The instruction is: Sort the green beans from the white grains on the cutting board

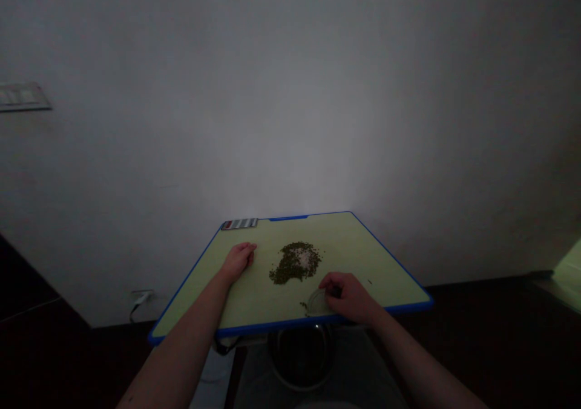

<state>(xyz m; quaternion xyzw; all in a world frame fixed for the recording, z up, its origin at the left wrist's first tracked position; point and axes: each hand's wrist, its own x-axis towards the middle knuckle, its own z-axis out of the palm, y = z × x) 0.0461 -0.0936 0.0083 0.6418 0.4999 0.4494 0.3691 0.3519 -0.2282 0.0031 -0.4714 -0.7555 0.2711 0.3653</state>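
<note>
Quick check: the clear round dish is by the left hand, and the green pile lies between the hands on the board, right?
No: the head view shows the clear dish by the right hand, not the left hand. The green pile does lie between the hands on the board.

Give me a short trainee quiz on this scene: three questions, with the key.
1. Which hand is nearest the clear round dish?
2. True or false: the left hand touches the pile of small green grains.
3. What colour edges the pale green cutting board?

Key: 1. The right hand. 2. False. 3. Blue.
</note>
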